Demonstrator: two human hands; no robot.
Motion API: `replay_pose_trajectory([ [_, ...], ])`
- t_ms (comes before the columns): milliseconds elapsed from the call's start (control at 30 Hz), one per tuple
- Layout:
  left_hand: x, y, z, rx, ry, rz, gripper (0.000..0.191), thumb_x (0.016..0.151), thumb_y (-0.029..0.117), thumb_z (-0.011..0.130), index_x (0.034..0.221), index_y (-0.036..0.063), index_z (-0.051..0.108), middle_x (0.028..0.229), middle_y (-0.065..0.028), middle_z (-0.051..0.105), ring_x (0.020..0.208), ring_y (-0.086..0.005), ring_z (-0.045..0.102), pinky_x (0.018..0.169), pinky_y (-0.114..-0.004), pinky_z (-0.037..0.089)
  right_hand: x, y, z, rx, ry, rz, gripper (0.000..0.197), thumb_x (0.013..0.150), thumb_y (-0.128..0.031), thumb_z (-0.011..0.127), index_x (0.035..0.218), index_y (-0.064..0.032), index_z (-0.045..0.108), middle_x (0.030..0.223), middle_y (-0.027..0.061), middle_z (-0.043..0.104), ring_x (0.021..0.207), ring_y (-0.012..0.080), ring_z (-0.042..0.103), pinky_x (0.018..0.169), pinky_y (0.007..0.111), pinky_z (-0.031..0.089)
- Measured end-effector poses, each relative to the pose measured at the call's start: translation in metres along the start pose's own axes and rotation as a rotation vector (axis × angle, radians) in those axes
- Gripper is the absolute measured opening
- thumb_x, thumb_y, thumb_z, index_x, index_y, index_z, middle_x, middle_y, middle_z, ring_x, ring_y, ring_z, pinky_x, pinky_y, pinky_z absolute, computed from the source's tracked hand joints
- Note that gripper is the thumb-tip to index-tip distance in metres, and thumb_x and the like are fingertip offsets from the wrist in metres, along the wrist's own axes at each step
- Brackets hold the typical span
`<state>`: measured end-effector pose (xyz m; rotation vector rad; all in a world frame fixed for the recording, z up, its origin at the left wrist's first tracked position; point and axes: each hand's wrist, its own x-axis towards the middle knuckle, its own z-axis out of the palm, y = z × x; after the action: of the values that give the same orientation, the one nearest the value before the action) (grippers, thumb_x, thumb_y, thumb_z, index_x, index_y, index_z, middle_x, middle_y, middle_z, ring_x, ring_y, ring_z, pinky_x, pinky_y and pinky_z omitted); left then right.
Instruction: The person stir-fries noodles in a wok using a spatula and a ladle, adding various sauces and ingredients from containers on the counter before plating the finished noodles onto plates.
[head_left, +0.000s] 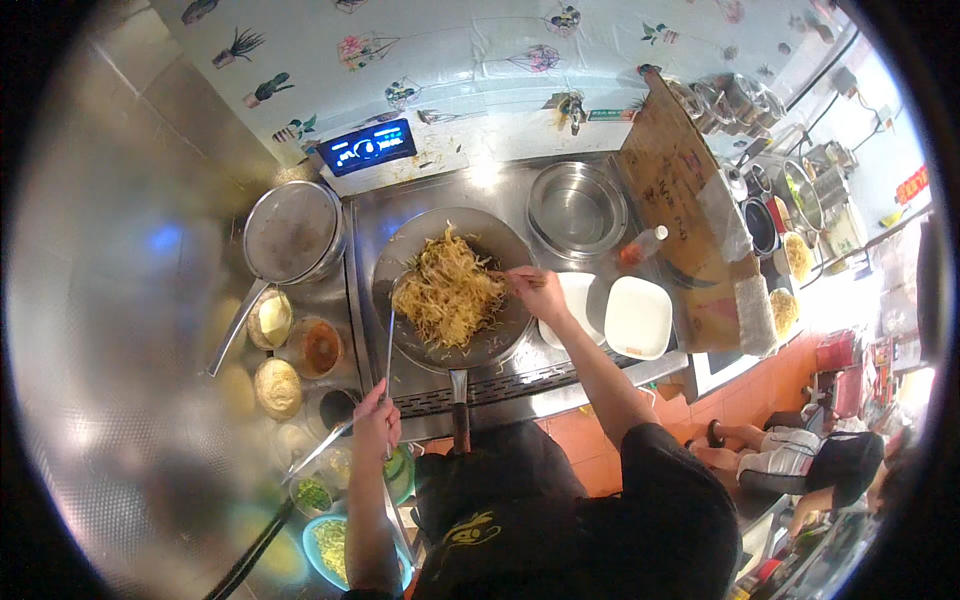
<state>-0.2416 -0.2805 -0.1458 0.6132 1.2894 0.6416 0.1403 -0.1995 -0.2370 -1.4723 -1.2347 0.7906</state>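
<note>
A wok (401, 352) on the steel cooktop holds a heap of fried noodles (450, 292) mixed with thin shreds. My left hand (376, 421) grips the thin metal handle of a ladle or spatula (390, 337), whose head is at the wok's left side, partly hidden by noodles. Over the wok's right rim, my right hand (538, 292) has its fingers closed around what look like chopsticks (537, 282); their tips are lost among the noodles. The wok's own handle (460, 405) points towards my body, untouched.
Two white dishes (638, 318) (574, 289), a steel basin (577, 210) and a bottle (643, 247) stand right, beside a cardboard screen (675, 195). A strainer (292, 232), seasoning bowls (319, 346) and a blue basin (309, 536) lie left. Another person (810, 457) is at right.
</note>
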Motion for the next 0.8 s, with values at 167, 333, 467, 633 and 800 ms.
replay_pose_trajectory([
  [167, 0.029, -0.044, 0.013, 0.196, 0.022, 0.038, 0.050, 0.096, 0.003, 0.045, 0.146, 0.0108, 0.043, 0.068, -0.0036, 0.049, 0.042, -0.0111, 0.041, 0.037, -0.027, 0.035, -0.023, 0.057, 0.064, 0.603, 0.332, 0.555, 0.019, 0.091, -0.006, 0.060, 0.098, 0.0102, 0.066, 0.088, 0.0179, 0.069, 0.081, 0.0233, 0.069, 0.066, 0.034, 0.060],
  [333, 0.016, -0.009, 0.007, -0.020, -0.073, -0.028, 0.048, 0.098, 0.005, 0.047, 0.146, 0.0093, 0.042, 0.071, -0.0048, 0.050, 0.043, -0.0118, 0.044, 0.036, -0.027, 0.034, -0.017, 0.070, 0.073, 0.662, 0.275, 0.338, 0.019, 0.094, -0.007, 0.060, 0.102, 0.0078, 0.068, 0.094, 0.0159, 0.070, 0.085, 0.0212, 0.068, 0.073, 0.034, 0.060],
  [467, -0.012, -0.002, 0.005, 0.086, -0.088, 0.040, 0.050, 0.099, 0.007, 0.047, 0.148, 0.0094, 0.037, 0.070, -0.0045, 0.048, 0.040, -0.0117, 0.042, 0.036, -0.027, 0.034, -0.022, 0.038, 0.031, 0.306, 0.126, 0.072, 0.018, 0.096, -0.004, 0.056, 0.103, 0.0039, 0.070, 0.093, 0.0104, 0.073, 0.089, 0.0162, 0.069, 0.079, 0.028, 0.054],
  [633, 0.035, -0.004, 0.003, 0.060, 0.041, 0.059, 0.052, 0.100, 0.007, 0.047, 0.150, 0.0103, 0.033, 0.069, -0.0046, 0.049, 0.037, -0.0119, 0.041, 0.035, -0.027, 0.033, 0.016, -0.006, -0.001, -0.061, -0.052, 0.295, 0.016, 0.093, -0.006, 0.061, 0.104, 0.0001, 0.071, 0.096, 0.0083, 0.074, 0.085, 0.0150, 0.069, 0.072, 0.027, 0.054],
  [800, 0.088, 0.000, 0.020, 0.081, -0.095, -0.009, 0.050, 0.101, 0.010, 0.046, 0.149, 0.0102, 0.034, 0.068, -0.0041, 0.047, 0.039, -0.0128, 0.040, 0.036, -0.029, 0.034, 0.032, 0.066, 0.059, 0.382, 0.194, 0.232, 0.017, 0.095, -0.007, 0.060, 0.103, 0.0035, 0.070, 0.087, 0.0064, 0.071, 0.075, 0.0121, 0.065, 0.066, 0.025, 0.053],
])
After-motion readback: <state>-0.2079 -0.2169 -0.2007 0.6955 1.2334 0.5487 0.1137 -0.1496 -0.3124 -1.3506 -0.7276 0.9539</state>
